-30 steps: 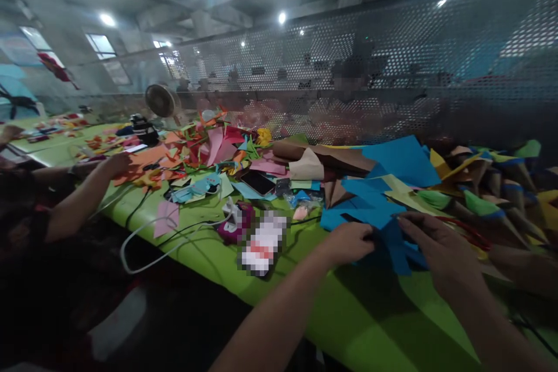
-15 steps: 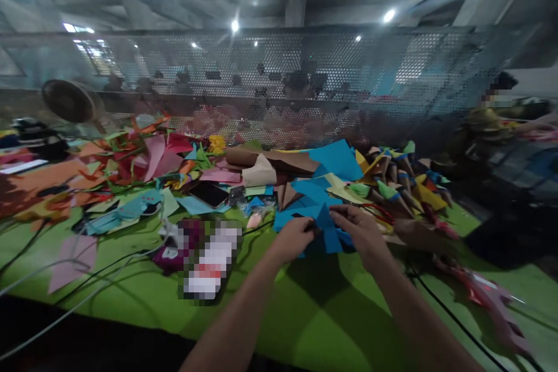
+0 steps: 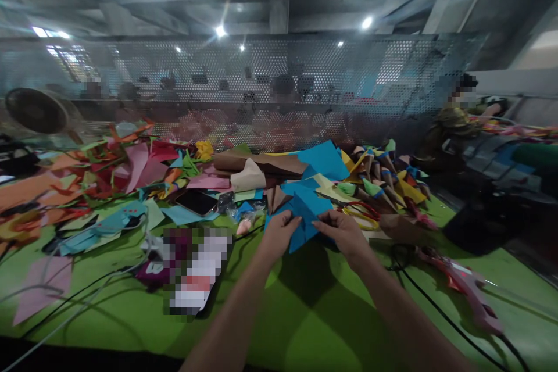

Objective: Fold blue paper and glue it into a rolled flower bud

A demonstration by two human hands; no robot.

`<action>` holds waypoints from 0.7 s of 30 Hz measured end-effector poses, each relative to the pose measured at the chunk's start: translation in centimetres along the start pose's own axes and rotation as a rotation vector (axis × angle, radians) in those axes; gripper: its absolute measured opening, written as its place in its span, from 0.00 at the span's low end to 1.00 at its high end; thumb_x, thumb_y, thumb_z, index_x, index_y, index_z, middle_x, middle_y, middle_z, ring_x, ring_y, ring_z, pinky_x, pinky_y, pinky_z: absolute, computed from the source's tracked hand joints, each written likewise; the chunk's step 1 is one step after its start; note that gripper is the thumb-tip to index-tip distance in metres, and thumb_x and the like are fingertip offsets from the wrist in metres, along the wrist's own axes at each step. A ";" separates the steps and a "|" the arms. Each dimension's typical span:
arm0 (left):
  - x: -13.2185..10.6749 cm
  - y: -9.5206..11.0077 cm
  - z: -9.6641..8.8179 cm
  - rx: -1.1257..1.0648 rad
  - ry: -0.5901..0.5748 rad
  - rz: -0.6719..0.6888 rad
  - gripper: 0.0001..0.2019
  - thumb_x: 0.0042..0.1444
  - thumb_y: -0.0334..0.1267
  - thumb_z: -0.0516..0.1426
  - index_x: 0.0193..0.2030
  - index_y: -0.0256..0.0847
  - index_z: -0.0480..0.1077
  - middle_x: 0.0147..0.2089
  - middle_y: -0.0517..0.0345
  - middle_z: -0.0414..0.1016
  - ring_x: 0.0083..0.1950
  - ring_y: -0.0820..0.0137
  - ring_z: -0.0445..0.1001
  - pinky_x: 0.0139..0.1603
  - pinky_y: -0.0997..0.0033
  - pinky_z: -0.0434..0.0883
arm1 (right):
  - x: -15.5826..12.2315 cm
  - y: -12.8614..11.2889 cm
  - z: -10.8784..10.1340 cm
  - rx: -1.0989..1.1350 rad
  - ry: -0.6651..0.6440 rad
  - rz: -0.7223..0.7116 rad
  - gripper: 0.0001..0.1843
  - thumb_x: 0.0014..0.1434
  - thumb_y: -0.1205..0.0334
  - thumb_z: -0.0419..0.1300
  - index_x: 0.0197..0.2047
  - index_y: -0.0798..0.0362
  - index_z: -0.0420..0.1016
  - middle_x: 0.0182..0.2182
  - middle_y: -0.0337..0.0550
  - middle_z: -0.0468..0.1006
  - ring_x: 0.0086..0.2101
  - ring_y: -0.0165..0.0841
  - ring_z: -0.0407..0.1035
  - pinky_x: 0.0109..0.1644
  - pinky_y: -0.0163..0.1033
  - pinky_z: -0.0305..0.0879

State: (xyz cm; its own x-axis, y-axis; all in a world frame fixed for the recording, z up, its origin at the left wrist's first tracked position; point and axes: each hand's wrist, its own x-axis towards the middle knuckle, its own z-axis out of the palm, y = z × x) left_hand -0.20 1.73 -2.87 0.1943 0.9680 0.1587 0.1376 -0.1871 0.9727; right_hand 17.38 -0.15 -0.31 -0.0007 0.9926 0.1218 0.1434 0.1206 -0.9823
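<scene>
Between my two hands is a piece of blue felt [image 3: 306, 214], folded or pointed, held above the green table. My left hand [image 3: 280, 235] pinches its left side with thumb and fingers closed. On the right side, my right hand [image 3: 342, 231] grips the same piece between thumb and fingertips. More blue sheets lie just behind it, and a brown folded cone [image 3: 276, 198] rests by its far left edge. Whether the piece in my hands is one layer or several, I cannot tell.
A pink glue gun [image 3: 468, 290] with a black cord lies at the right. Left of my hands are a lit phone [image 3: 204, 270], a dark phone [image 3: 196, 202] and cables. Colourful scraps [image 3: 131, 168] and cones [image 3: 379, 171] pile up behind. A person [image 3: 457, 110] is at far right.
The blue felt has turned in my hands, its raised point giving way to a broader face with a corner pointing down. The whole view has shifted a little to the right.
</scene>
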 end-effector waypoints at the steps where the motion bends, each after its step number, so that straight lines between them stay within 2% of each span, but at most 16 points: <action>1: 0.0 0.0 0.0 -0.058 -0.013 -0.014 0.21 0.53 0.53 0.57 0.24 0.42 0.54 0.23 0.67 0.51 0.26 0.76 0.54 0.27 0.73 0.52 | 0.0 0.1 0.0 0.009 0.005 0.004 0.21 0.39 0.46 0.72 0.24 0.52 0.72 0.19 0.34 0.69 0.23 0.29 0.61 0.29 0.37 0.57; 5: 0.0 0.3 0.0 -0.204 -0.039 -0.050 0.19 0.47 0.52 0.63 0.26 0.39 0.64 0.25 0.65 0.63 0.28 0.74 0.61 0.30 0.73 0.60 | 0.0 0.1 -0.1 0.047 0.019 0.021 0.19 0.41 0.48 0.72 0.30 0.53 0.76 0.22 0.36 0.73 0.25 0.31 0.64 0.32 0.38 0.60; 9: 0.0 0.5 -0.1 -0.252 -0.029 -0.074 0.17 0.47 0.51 0.64 0.30 0.37 0.69 0.27 0.60 0.70 0.28 0.73 0.66 0.33 0.72 0.65 | -0.1 0.0 -0.1 0.107 0.000 0.040 0.23 0.39 0.50 0.73 0.38 0.53 0.80 0.26 0.38 0.77 0.29 0.34 0.69 0.35 0.41 0.65; 13: -0.2 0.9 -0.1 -0.358 -0.050 -0.125 0.20 0.43 0.51 0.67 0.34 0.35 0.73 0.30 0.56 0.76 0.30 0.70 0.71 0.35 0.70 0.69 | -0.2 0.0 -0.2 0.160 -0.010 0.040 0.21 0.40 0.52 0.72 0.39 0.51 0.81 0.26 0.38 0.78 0.28 0.34 0.70 0.36 0.41 0.67; 17: -0.5 1.0 0.0 -0.443 0.021 -0.191 0.18 0.39 0.47 0.69 0.32 0.35 0.75 0.28 0.60 0.75 0.29 0.73 0.70 0.33 0.73 0.67 | -0.2 0.0 -0.2 0.241 -0.019 0.051 0.16 0.41 0.57 0.71 0.36 0.50 0.83 0.27 0.38 0.79 0.27 0.32 0.69 0.34 0.38 0.67; 21: -0.9 1.0 0.5 -0.490 0.053 -0.262 0.16 0.42 0.46 0.68 0.35 0.37 0.76 0.28 0.60 0.76 0.27 0.73 0.71 0.30 0.73 0.68 | -0.4 -0.3 0.0 0.294 -0.006 0.071 0.12 0.40 0.60 0.69 0.33 0.50 0.82 0.25 0.37 0.79 0.25 0.30 0.70 0.32 0.37 0.68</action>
State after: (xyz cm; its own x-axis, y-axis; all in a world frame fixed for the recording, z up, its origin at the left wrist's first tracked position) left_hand 0.26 0.59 -2.15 0.1636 0.9811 -0.1033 -0.2951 0.1486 0.9438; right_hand 17.35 -0.56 -0.09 -0.0065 0.9987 0.0515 -0.1496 0.0499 -0.9875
